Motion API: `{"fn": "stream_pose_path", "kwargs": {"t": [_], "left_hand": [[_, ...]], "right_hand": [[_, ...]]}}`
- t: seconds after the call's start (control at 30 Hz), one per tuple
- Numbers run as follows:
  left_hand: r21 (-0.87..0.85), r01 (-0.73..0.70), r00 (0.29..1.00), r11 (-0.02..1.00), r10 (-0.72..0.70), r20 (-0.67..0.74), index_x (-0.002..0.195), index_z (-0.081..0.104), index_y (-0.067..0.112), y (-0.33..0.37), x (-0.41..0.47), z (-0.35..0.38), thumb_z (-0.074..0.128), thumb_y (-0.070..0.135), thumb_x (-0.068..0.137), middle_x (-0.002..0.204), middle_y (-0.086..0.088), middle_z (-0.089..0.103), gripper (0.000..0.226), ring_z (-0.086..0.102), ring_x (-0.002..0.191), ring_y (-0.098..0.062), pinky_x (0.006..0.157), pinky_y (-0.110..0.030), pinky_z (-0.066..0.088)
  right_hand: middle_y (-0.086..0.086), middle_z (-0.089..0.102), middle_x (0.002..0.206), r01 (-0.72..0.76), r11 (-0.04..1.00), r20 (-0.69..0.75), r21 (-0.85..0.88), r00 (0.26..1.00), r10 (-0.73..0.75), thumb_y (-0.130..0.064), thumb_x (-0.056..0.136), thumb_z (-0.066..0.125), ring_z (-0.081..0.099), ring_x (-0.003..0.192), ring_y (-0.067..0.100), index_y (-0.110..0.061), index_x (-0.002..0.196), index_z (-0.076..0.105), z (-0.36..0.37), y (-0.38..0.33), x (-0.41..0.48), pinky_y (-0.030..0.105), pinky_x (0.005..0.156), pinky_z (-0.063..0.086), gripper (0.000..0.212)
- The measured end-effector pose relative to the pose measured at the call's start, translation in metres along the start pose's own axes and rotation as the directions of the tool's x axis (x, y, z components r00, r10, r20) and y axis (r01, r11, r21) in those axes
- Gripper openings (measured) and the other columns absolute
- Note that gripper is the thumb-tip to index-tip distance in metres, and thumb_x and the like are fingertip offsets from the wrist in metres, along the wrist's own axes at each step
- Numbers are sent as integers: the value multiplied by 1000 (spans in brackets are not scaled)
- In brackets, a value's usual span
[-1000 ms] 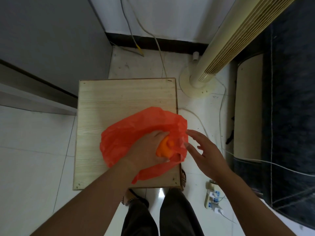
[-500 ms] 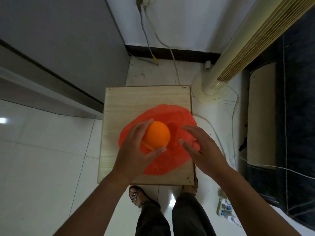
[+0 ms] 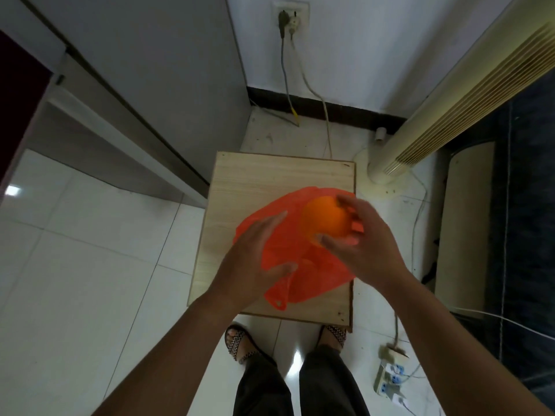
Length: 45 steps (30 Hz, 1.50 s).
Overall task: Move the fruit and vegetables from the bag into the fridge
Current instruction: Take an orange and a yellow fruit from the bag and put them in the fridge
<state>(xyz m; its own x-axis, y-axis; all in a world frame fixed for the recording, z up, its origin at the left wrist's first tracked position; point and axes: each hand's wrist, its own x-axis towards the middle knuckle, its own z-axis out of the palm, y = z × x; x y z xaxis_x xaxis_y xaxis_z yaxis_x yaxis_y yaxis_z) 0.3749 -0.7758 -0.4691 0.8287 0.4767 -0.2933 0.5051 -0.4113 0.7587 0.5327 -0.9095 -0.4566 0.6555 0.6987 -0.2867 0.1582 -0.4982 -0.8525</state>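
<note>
An orange is held above the red plastic bag, with my right hand gripping it from the right, fingers and thumb curled round it. My left hand hovers just left of the orange with its fingers straight, holding nothing. The bag lies flat and crumpled on a small light wooden table. The grey fridge stands to the left of the table with its door shut.
A cream tower fan stands right of the table, with cables running to a wall socket. A power strip lies on the white tiled floor by my right foot. A dark sofa fills the right edge.
The orange came out of the bag in my left hand, then passed over to my right hand. My left hand has let go and spread its fingers. The view has pulled back.
</note>
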Motion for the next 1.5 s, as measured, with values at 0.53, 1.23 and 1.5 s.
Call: {"fn": "stream_pose_path", "kwargs": {"t": [0.53, 1.23, 1.5], "left_hand": [[-59, 377, 926, 924, -375, 36, 144, 21, 36, -88, -2, 53, 68, 39, 79, 139, -5, 38, 80, 47, 121, -19, 96, -36, 47], [144, -76, 997, 987, 77, -2, 129, 49, 28, -13, 10, 27, 58, 23, 89, 135, 6, 47, 41, 40, 126, -10, 100, -25, 34], [555, -247, 903, 794, -18, 429, 147, 13, 31, -32, 13, 74, 32, 48, 96, 157, 5, 12, 58, 1, 145, -18, 116, -46, 0]], "right_hand": [[0, 33, 142, 3, 910, 3, -414, 1000, -2, -34, 71, 77, 39, 123, 23, -24, 136, 36, 30, 67, 41, 27, 90, 33, 78], [-3, 37, 139, -73, 972, -93, -225, 994, 53, -35, 71, 77, 38, 118, 13, -25, 135, 36, 15, 66, 11, 32, 90, 42, 76], [1, 38, 138, -120, 965, -126, -235, 988, 92, -34, 71, 77, 40, 122, 19, -24, 135, 36, -4, 86, -10, 40, 94, 46, 77]]}}
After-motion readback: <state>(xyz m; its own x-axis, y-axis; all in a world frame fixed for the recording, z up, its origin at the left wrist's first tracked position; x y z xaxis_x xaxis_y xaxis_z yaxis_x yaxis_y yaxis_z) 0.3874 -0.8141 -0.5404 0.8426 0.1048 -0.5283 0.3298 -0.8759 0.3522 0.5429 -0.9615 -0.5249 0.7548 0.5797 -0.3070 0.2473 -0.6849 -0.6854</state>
